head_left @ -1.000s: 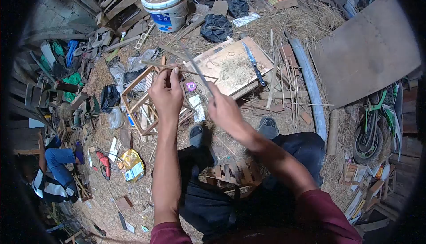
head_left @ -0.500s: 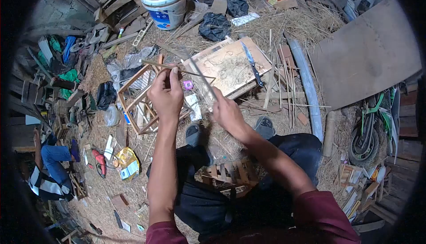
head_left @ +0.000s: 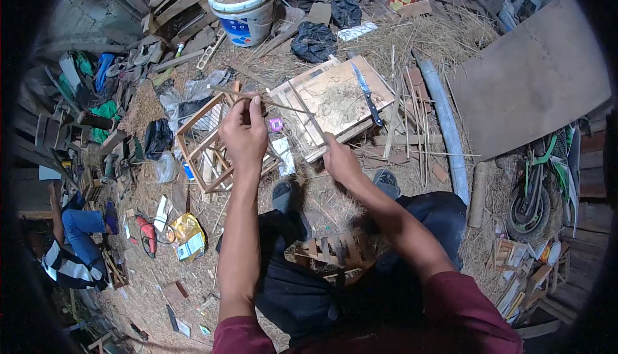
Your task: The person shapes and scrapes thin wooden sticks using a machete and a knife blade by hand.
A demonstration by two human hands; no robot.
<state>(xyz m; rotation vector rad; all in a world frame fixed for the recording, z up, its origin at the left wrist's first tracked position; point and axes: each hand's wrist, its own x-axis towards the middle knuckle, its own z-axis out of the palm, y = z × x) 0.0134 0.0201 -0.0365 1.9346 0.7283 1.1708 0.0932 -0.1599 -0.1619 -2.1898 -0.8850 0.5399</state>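
My left hand (head_left: pixel 244 132) pinches a thin bamboo-like stick (head_left: pixel 222 90) between thumb and fingers, its length running out to the right. In my right hand (head_left: pixel 341 161) is a long, narrow, greyish tool (head_left: pixel 311 116), like a flat file or blade; its exact kind is hard to make out. The tool slants up and left, crossing the stick near its right end. Beneath lies a wooden board (head_left: pixel 344 112) strewn with thin shavings. A knife (head_left: pixel 365 90) with a dark handle rests on the board's right side. Below my left hand stands an open wooden frame (head_left: pixel 187 141).
A white bucket (head_left: pixel 243 16) stands at the back. Long thin sticks (head_left: pixel 421 119) and a grey pole (head_left: pixel 444 129) lie right of the board. A large flat panel (head_left: pixel 531 77) and a small motorbike (head_left: pixel 531 199) are farther right. Another person's leg (head_left: pixel 84 225) shows at left.
My right hand has moved right and slightly down, sliding the tool along toward the stick's right end. My left hand keeps its hold on the stick and has barely moved.
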